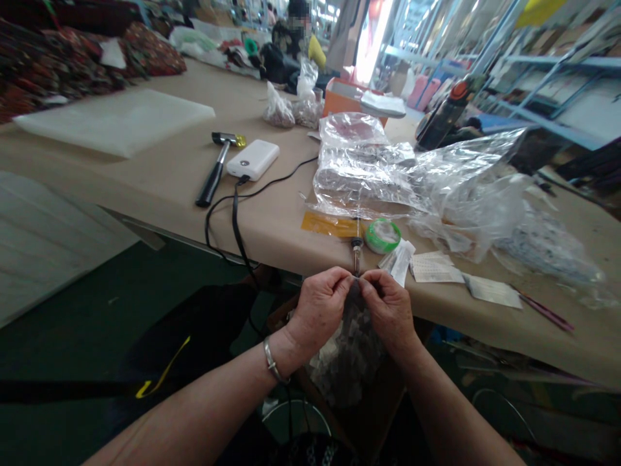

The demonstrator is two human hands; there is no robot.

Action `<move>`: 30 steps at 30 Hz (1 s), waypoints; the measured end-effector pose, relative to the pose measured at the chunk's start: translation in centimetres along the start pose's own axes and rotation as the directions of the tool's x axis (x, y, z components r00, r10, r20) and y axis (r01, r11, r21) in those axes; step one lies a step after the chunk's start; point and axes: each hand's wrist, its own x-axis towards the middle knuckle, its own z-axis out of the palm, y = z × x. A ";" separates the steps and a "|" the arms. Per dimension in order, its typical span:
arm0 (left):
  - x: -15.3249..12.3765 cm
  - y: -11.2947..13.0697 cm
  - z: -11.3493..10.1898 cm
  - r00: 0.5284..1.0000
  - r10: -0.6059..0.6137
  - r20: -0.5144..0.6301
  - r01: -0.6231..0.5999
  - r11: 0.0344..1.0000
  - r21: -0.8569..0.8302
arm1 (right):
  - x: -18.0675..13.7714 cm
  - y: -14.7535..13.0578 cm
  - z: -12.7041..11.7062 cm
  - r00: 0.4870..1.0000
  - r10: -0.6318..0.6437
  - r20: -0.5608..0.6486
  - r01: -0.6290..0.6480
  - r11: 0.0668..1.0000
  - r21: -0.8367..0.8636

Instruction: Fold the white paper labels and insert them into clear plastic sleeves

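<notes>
My left hand point(323, 304) and my right hand point(391, 304) meet at the table's front edge, thumbs and forefingers pinched together. Whatever lies between the fingertips is too small and covered to make out. Just beyond them, a thin metal rod with a dark collar point(357, 243) stands at the table edge, its lower end close to my fingertips. A round green-rimmed container point(383, 235) with white content sits to the rod's right. Beside my right hand lie white paper slips point(398, 260). Below both hands is a box of pale scraps point(344, 362).
Clear plastic bags point(363, 168) cover the middle of the brown table point(272, 226). Leftward lie a hammer point(214, 171) and a white power bank point(253, 160) with a black cable. Tweezers point(546, 310) rest at the right edge. A person point(291, 48) is at the far side.
</notes>
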 end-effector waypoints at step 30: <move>-2.7 0.6 1.6 0.905 -0.335 0.262 0.403 0.871 -0.282 | -1.1 2.1 -7.5 0.828 -0.560 0.026 0.448 0.634 -0.631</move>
